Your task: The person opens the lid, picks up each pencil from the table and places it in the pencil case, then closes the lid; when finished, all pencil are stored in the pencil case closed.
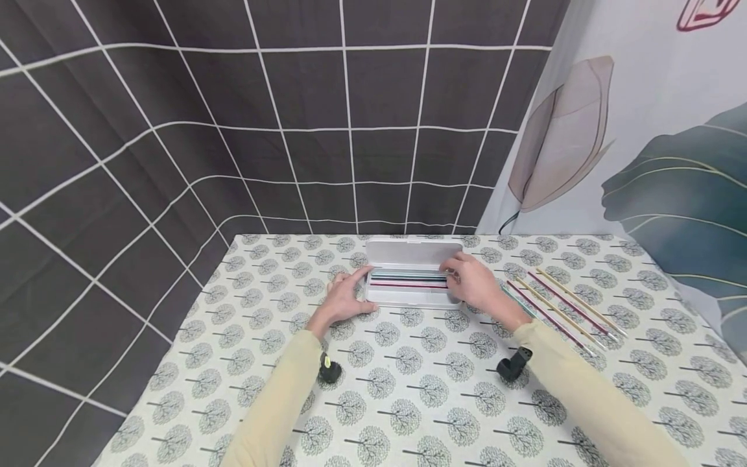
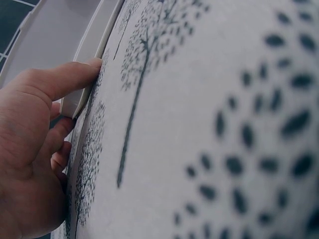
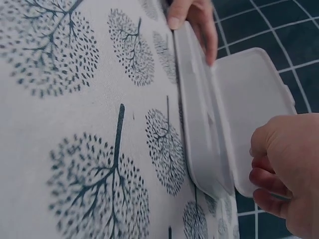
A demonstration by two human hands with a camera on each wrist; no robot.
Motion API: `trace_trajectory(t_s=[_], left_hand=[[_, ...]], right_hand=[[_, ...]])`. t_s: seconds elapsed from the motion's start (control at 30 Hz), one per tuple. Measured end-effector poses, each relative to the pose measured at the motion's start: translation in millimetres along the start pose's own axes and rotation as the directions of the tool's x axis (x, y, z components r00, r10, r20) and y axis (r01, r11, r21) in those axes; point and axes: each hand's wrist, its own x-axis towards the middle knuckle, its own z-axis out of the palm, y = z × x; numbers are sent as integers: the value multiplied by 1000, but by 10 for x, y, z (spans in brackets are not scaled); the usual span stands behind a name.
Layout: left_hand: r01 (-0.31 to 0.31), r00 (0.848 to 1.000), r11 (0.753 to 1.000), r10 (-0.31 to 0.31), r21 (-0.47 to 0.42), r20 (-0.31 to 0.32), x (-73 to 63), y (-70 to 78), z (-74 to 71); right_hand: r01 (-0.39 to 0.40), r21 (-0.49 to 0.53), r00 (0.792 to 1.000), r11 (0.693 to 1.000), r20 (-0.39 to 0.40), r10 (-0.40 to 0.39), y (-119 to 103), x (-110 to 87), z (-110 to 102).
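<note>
A white hinged case (image 1: 408,303) stands on the cloth with its lid (image 1: 408,251) raised at the back. Thin teal sticks (image 1: 397,277) and a crimson stick (image 1: 408,286) lie lengthwise inside. My left hand (image 1: 344,297) grips the case's left end, its thumb (image 2: 75,78) on the front side and its other fingers around the corner. My right hand (image 1: 475,282), fingers curled (image 3: 269,181), is over the right end of the case, at the sticks' right ends. Whether anything is pinched between those fingers is hidden.
Right of the case, several thin sticks lie slanted on the cloth: crimson (image 1: 551,316), gold (image 1: 578,298) and a teal one partly behind the right forearm. The tree-print cloth (image 1: 403,376) covers the table. A dark grid curtain (image 1: 385,155) hangs behind.
</note>
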Motion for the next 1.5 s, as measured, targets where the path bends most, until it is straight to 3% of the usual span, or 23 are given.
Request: trace_trajectory(t_s=[0.2, 0.37, 0.63, 1.13, 1.5], left_hand=[[-10, 1000, 1000, 10, 9, 4, 11, 7, -5], [-6, 1000, 1000, 6, 19, 3, 18, -5, -18], [-6, 1000, 1000, 6, 12, 11, 0, -24, -16], [-11, 1000, 1000, 11, 18, 19, 2, 1, -23], [-14, 1000, 1000, 14, 7, 17, -33, 44, -46]], right_hand=[[-51, 63, 997, 997, -60, 55, 103, -356, -237], [-113, 56, 988, 992, -102, 118, 165, -696, -400], [-187, 53, 971, 981, -143, 193, 232, -1076, -547], [-309, -25, 936, 951, -184, 300, 216, -1645, -667], [-416, -34, 900, 909, -160, 406, 179, -1895, -683]])
